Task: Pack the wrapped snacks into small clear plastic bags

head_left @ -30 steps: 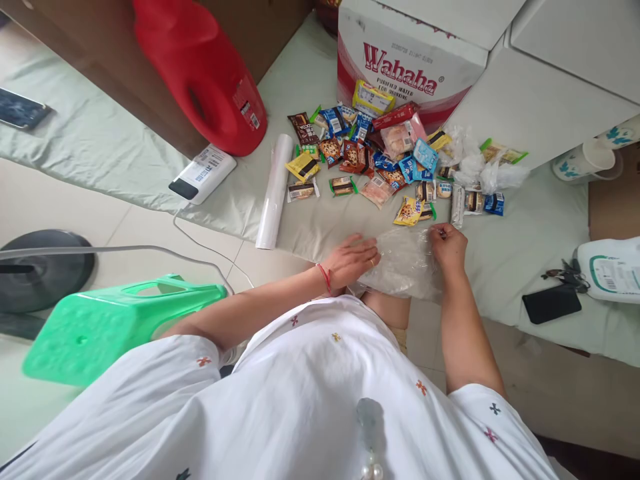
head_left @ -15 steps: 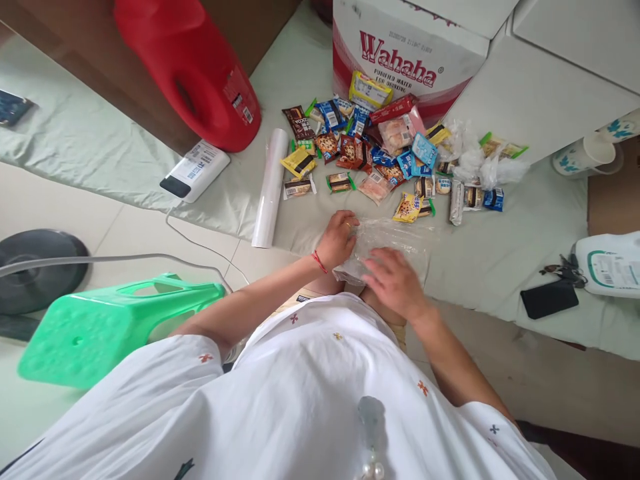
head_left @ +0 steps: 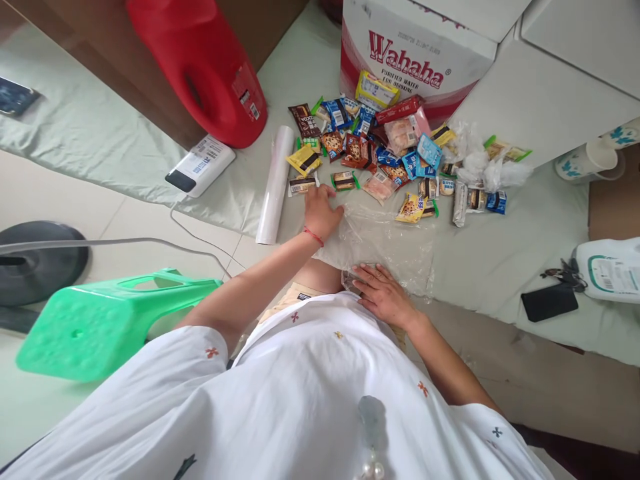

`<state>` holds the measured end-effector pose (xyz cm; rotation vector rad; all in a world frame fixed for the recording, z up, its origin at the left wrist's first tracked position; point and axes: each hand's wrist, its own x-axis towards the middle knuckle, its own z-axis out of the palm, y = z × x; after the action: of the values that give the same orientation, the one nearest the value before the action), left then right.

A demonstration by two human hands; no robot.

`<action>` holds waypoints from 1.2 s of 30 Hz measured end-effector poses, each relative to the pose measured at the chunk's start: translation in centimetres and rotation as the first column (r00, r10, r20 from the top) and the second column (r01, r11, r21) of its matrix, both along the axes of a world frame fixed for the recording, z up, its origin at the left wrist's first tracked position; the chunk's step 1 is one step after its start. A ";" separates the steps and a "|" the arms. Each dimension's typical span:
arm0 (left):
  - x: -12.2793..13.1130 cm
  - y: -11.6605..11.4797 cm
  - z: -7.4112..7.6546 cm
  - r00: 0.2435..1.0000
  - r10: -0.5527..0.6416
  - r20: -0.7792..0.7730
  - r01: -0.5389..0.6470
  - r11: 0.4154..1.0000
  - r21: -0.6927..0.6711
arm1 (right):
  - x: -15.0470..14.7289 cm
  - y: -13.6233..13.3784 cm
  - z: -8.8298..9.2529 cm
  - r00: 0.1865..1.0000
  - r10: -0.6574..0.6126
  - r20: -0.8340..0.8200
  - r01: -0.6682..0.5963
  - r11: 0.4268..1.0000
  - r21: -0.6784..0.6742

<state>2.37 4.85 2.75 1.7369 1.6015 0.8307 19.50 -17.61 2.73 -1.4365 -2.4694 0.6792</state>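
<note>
My left hand (head_left: 323, 213) reaches to the near-left edge of the snack pile, its thumb apart from its fingers. Its fingertips are by a small wrapped biscuit packet (head_left: 302, 185); whether they touch it I cannot make out. A clear plastic bag (head_left: 387, 233) lies spread flat on the cloth in front of me. On the bag's near edge, close to my lap, rests my right hand (head_left: 384, 295), fingers stretched out. Beyond the bag is a heap of small wrapped snacks, with a brown cookie packet (head_left: 359, 153) and a yellow cookie packet (head_left: 411, 208) among them.
A roll of plastic bags (head_left: 276, 187) lies left of the pile, near a white power bank (head_left: 201, 167) and a red jug (head_left: 205, 80). Behind stands a Wahaha carton (head_left: 415, 57). A green stool (head_left: 100, 327) is at left; a black phone (head_left: 549, 300) and white bottle (head_left: 613, 267) at right.
My left hand has left the bag and moved forward to the biscuit packets. My right hand has come down nearer my lap, and the bag now lies flatter and wider.
</note>
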 end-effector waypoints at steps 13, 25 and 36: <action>2.0 -4.9 1.0 0.700 -0.635 -0.327 0.682 0.731 0.039 | 0.1 -0.6 0.7 0.997 -0.039 -0.067 0.035 0.997 -0.065; 0.2 -5.4 -1.3 0.584 -0.625 -0.518 0.726 0.687 -0.011 | 9.4 0.3 6.9 0.769 -0.573 -0.283 0.444 0.798 -0.408; 0.3 -5.3 -1.2 0.598 -0.619 -0.509 0.721 0.693 0.006 | 18.3 26.6 3.6 0.759 -0.646 0.080 0.604 0.745 0.284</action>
<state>2.67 -0.49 1.59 2.6085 0.9404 0.1881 37.77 8.99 6.35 -2.1189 -1.8616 0.1023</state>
